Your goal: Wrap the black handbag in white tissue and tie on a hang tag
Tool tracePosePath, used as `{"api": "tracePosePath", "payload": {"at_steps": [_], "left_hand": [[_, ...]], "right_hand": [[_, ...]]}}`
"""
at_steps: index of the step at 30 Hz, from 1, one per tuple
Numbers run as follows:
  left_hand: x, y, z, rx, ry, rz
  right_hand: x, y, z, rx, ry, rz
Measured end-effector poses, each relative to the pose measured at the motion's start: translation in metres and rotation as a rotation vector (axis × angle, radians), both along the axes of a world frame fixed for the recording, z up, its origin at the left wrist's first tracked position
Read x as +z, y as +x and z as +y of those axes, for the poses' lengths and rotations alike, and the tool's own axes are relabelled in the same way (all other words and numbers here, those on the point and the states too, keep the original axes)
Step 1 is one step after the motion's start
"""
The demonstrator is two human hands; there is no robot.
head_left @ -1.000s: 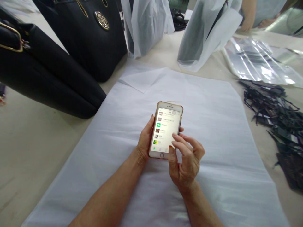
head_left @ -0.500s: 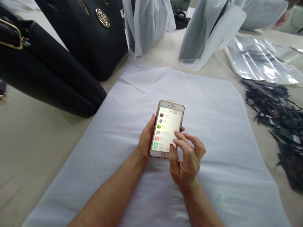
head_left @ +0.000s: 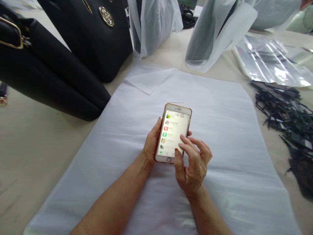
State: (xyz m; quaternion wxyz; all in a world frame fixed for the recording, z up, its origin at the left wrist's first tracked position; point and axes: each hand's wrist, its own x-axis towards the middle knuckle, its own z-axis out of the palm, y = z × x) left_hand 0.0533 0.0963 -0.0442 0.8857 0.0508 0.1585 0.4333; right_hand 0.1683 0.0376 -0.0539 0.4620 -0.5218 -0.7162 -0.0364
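Observation:
My left hand (head_left: 150, 143) grips a gold-edged white smartphone (head_left: 174, 130) from its left side, screen lit with a list of small icons. My right hand (head_left: 193, 164) hovers at the phone's lower right corner, fingers loosely curled, thumb tip touching the bottom of the screen. Both hands are above a large sheet of white tissue paper (head_left: 220, 130) spread on the table.
Two black handbags (head_left: 61, 75) with gold fittings lie at the upper left. Two bags wrapped in white covers (head_left: 210, 36) stand at the back. Clear plastic sleeves (head_left: 269, 65) lie at the upper right, a heap of black tags (head_left: 290, 120) at the right edge.
The list on the phone's screen has scrolled. Both hands and the phone stay almost where they were, drifting slightly right in the view.

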Motion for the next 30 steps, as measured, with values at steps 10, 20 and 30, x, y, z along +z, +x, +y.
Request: {"api": "tracePosePath", "payload": {"at_steps": [10,20,30], "left_hand": [[-0.0015,-0.0011,-0.0026,-0.014,-0.019,0.046],[0.0004,-0.0004,-0.0006,0.014,-0.058,0.04],[-0.0001,-0.0006,-0.0012,-0.01,-0.033,0.04]], "right_hand": [[0.0023,0.0003,-0.0013,0.021,0.008,0.008],[0.0003,0.0008,0.0001,0.02,0.018,0.01],[0.0013,-0.0005,0.0006,0.028,0.007,-0.001]]}}
